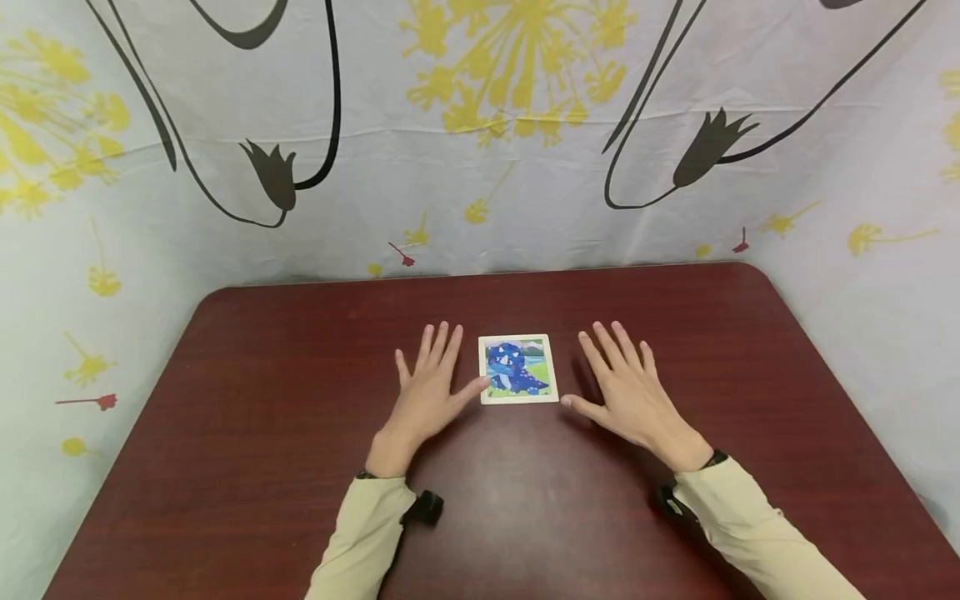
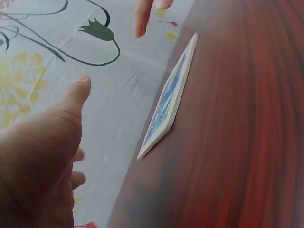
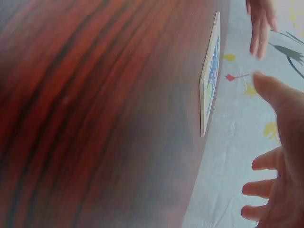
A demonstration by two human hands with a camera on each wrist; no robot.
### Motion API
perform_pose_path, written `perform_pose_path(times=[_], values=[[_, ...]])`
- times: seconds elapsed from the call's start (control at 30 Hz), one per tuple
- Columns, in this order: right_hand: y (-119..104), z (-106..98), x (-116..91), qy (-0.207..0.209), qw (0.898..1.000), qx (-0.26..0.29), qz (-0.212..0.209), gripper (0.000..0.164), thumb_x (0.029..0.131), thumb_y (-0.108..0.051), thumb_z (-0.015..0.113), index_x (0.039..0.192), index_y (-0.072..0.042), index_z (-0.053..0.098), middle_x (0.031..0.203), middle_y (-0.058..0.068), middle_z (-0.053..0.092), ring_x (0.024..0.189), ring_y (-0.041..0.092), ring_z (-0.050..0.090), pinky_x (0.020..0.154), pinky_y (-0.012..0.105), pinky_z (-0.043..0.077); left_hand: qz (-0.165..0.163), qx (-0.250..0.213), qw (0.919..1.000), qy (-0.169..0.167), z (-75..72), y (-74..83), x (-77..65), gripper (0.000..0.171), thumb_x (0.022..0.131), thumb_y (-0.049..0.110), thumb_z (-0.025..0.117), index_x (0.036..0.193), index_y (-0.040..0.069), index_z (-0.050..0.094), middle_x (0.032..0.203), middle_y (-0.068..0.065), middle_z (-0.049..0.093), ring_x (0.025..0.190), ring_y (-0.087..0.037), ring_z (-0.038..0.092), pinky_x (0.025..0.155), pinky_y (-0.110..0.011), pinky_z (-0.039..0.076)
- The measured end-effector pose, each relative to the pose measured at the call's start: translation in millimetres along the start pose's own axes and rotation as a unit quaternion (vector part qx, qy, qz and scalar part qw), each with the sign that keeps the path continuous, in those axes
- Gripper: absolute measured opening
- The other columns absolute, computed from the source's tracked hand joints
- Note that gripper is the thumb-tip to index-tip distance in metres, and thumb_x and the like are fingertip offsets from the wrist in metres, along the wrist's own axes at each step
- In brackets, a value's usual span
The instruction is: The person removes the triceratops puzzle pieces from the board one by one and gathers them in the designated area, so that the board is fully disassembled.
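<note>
A square picture puzzle board (image 1: 519,369) with a pale border lies flat on the table, showing a blue horned dinosaur by water. In the left wrist view the same board (image 2: 166,102) appears edge-on, thin and light-rimmed; the right wrist view also catches the board (image 3: 210,76) from its side. My left hand (image 1: 428,394) is spread to the left of it, the thumb tip overlapping its left border in the head view. My right hand (image 1: 632,394) hovers on the right side, fingers spread, thumb near the lower right corner. Both hands hold nothing.
The dark red wood-grain table (image 1: 300,417) has rounded far corners. Behind it and at both sides hangs a pale cloth (image 1: 525,192) printed with yellow dandelions and dark flowers. Black wrist camera straps (image 1: 426,508) sit at the cuffs of the beige sleeves.
</note>
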State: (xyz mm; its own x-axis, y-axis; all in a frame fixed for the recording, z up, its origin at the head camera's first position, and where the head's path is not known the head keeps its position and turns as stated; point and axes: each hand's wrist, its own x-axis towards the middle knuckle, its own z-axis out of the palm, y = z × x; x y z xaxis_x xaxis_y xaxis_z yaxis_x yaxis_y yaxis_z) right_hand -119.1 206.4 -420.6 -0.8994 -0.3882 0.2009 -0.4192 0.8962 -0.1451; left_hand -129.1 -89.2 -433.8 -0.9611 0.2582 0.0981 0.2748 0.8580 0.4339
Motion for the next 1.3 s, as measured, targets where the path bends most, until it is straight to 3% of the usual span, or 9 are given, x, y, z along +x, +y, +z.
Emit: perform_pose_path(times=[0.2, 0.27, 0.37, 0.47, 0.6, 0.87, 1.03, 1.3], values=[[-10.5, -0.6, 11.3, -0.004, 0.999, 0.032, -0.025, 0.079, 0.084, -0.052, 0.060, 0.140, 0.000, 0.039, 0.142, 0.021, 0.035, 0.131, 0.038, 0.030, 0.096, 0.060, 0.029, -0.024, -0.052, 0.9982, -0.019, 22.8, 9.9, 16.9, 0.085, 0.085, 0.061, 0.051, 0.150, 0.016, 0.020, 0.155, -0.009, 0.009, 0.141, -0.026, -0.002, 0.101, -0.065, -0.007], [-15.5, -0.8, 16.2, -0.005, 0.998, 0.048, -0.036, 0.070, 0.085, -0.045, 0.062, 0.135, 0.001, 0.045, 0.135, 0.021, 0.044, 0.122, 0.037, 0.041, 0.092, 0.056, 0.036, -0.040, -0.070, 0.9967, -0.004, 31.4, 11.1, 21.2, 0.080, 0.087, 0.057, 0.053, 0.149, 0.016, 0.025, 0.154, -0.010, 0.013, 0.141, -0.026, 0.000, 0.102, -0.064, -0.007], [-23.6, 0.1, 25.9, 0.001, 0.996, 0.059, -0.059, 0.057, 0.086, -0.035, 0.065, 0.126, 0.003, 0.054, 0.116, 0.018, 0.055, 0.100, 0.031, 0.055, 0.080, 0.047, 0.047, -0.066, -0.082, 0.9934, 0.045, 42.9, 13.1, 25.4, 0.068, 0.089, 0.049, 0.054, 0.145, 0.015, 0.036, 0.151, -0.010, 0.023, 0.141, -0.025, 0.008, 0.103, -0.062, -0.006], [-30.7, 3.0, 38.7, -0.001, 0.994, 0.066, -0.081, 0.043, 0.086, -0.027, 0.067, 0.117, 0.002, 0.061, 0.101, 0.013, 0.059, 0.080, 0.022, 0.058, 0.067, 0.038, 0.050, -0.085, -0.067, 0.9901, 0.090, 50.2, 16.0, 27.1, 0.058, 0.091, 0.045, 0.054, 0.140, 0.015, 0.045, 0.148, -0.009, 0.031, 0.139, -0.025, 0.016, 0.105, -0.060, -0.003], [-40.3, 8.8, 59.5, -0.035, 0.992, 0.087, -0.090, 0.032, 0.087, -0.021, 0.065, 0.113, -0.001, 0.066, 0.097, 0.009, 0.060, 0.067, 0.013, 0.055, 0.059, 0.031, 0.048, -0.091, -0.036, 0.9900, 0.102, 54.3, 17.7, 26.7, 0.054, 0.091, 0.042, 0.055, 0.137, 0.015, 0.049, 0.147, -0.008, 0.034, 0.138, -0.025, 0.020, 0.105, -0.060, 0.001], [-57.2, 24.4, 102.0, -0.115, 0.987, 0.092, -0.062, 0.025, 0.086, -0.014, 0.064, 0.110, -0.006, 0.067, 0.095, 0.009, 0.058, 0.069, 0.017, 0.053, 0.061, 0.034, 0.049, -0.087, -0.029, 0.9910, 0.098, 53.8, 19.2, 25.7, 0.053, 0.091, 0.039, 0.058, 0.137, 0.016, 0.049, 0.147, -0.008, 0.033, 0.138, -0.026, 0.020, 0.105, -0.061, 0.002], [-63.2, 23.8, 109.4, -0.152, 0.983, 0.102, -0.023, 0.026, 0.085, -0.012, 0.066, 0.110, -0.008, 0.065, 0.100, 0.009, 0.056, 0.076, 0.019, 0.054, 0.067, 0.038, 0.050, -0.091, -0.032, 0.9912, 0.091, 53.0, 20.0, 25.2, 0.053, 0.091, 0.039, 0.058, 0.138, 0.016, 0.048, 0.148, -0.008, 0.032, 0.139, -0.026, 0.018, 0.105, -0.061, 0.001], [-70.0, 20.1, 112.5, -0.158, 0.981, 0.109, 0.009, 0.030, 0.081, -0.014, 0.072, 0.110, -0.005, 0.066, 0.100, 0.010, 0.055, 0.081, 0.023, 0.057, 0.075, 0.043, 0.049, -0.088, -0.032, 0.9908, 0.098, 51.5, 20.3, 26.5, 0.052, 0.090, 0.037, 0.059, 0.136, 0.016, 0.050, 0.147, -0.008, 0.033, 0.138, -0.027, 0.020, 0.104, -0.062, 0.003]])
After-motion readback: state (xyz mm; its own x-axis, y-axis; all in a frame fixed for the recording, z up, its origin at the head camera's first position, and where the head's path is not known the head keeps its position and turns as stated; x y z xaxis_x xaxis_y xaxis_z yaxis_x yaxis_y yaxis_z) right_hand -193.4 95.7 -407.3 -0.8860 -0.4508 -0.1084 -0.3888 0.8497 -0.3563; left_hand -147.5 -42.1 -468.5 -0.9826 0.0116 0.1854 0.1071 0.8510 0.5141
